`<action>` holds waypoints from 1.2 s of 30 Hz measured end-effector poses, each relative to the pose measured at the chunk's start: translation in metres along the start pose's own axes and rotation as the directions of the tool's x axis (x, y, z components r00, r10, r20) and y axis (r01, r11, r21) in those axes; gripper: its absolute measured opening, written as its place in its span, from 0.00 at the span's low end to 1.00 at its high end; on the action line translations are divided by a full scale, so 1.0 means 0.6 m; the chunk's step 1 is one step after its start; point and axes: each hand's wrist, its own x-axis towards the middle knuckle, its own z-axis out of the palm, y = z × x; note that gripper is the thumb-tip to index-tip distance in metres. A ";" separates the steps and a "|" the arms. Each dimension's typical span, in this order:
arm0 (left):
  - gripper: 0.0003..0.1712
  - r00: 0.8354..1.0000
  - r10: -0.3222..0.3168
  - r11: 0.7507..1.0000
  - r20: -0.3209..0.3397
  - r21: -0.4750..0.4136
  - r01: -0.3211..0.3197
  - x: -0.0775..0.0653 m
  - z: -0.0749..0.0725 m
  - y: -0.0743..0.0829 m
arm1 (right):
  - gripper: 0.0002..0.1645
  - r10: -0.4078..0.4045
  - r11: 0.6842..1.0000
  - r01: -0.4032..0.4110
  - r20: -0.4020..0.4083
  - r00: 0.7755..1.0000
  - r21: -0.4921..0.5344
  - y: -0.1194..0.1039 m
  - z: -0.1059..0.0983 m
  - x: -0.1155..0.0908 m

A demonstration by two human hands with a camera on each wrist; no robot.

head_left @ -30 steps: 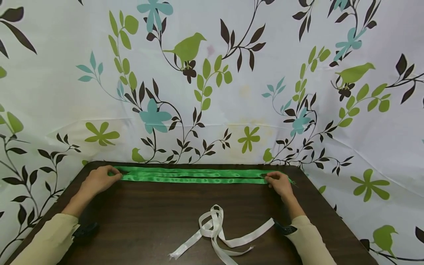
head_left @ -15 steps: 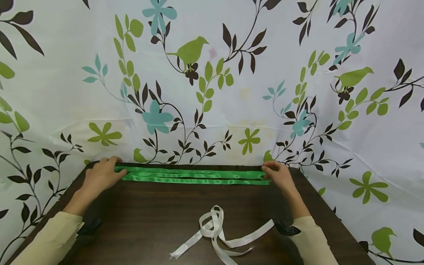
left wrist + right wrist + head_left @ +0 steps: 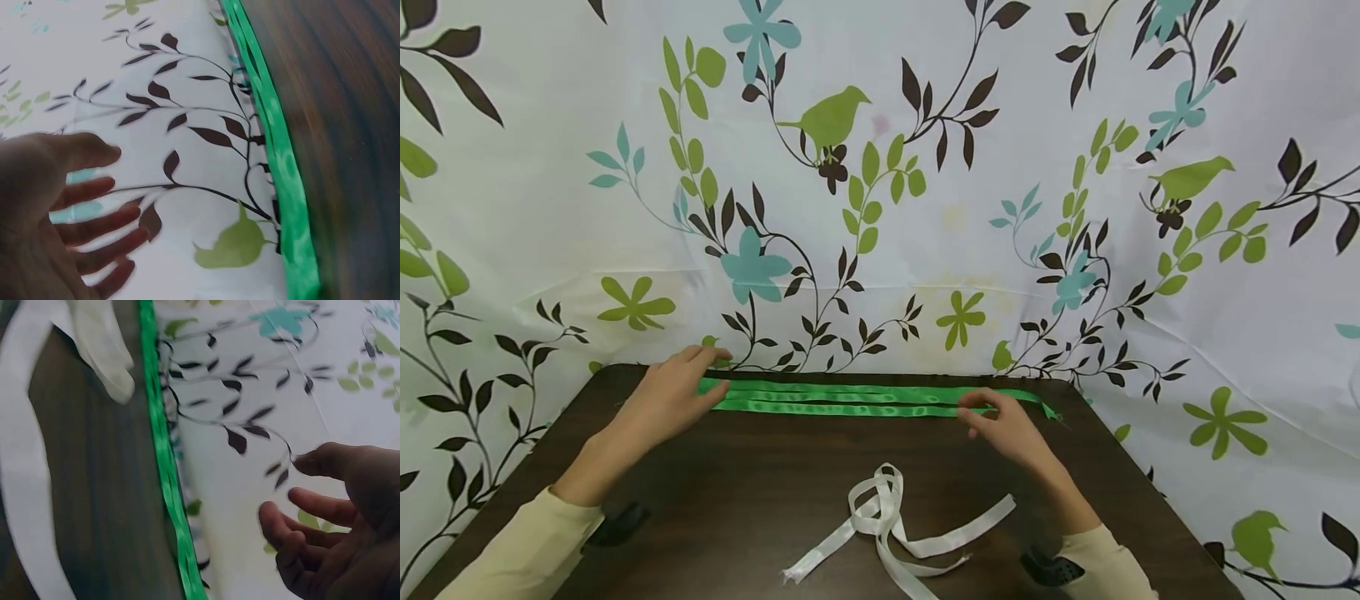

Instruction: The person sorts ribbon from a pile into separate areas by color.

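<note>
At twelve o'clock on the dark table (image 3: 730, 483) lies green ribbon (image 3: 842, 399) in parallel strips, presumably so arranged to lie straight, with left hand (image 3: 673, 396) at ten, right hand (image 3: 1000, 422) at two, both released, grasping nothing; looped white ribbon (image 3: 891, 504) toward six.

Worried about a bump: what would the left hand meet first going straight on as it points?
Likely the patterned cloth; the height of the left hand over the green ribbon is unclear.
</note>
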 end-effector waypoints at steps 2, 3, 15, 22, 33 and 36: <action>0.23 0.996 0.082 0.997 -0.038 0.010 -0.082 0.000 -0.001 0.011 | 0.20 -0.019 1.000 0.019 0.056 0.998 -0.011 -0.011 0.011 -0.008; 0.23 0.992 0.115 0.993 -0.052 0.017 -0.114 0.000 0.000 0.016 | 0.21 -0.030 0.999 0.031 0.077 0.997 -0.018 -0.017 0.014 -0.012; 0.22 0.963 0.269 0.963 -0.031 0.020 -0.269 -0.014 0.050 0.077 | 0.17 -0.100 0.989 0.121 0.205 0.974 -0.090 -0.042 0.053 -0.036; 0.23 0.945 0.324 0.945 0.034 0.035 -0.325 -0.020 0.074 0.110 | 0.21 -0.146 0.980 0.178 0.299 0.943 -0.084 -0.035 0.097 -0.036; 0.20 0.919 0.380 0.924 0.107 0.009 -0.383 -0.037 0.102 0.137 | 0.22 -0.104 0.981 0.145 0.284 0.953 -0.129 -0.021 0.150 -0.038; 0.20 0.918 0.381 0.923 0.106 0.014 -0.384 -0.038 0.107 0.141 | 0.16 -0.098 0.974 0.149 0.272 0.957 -0.173 -0.017 0.159 -0.041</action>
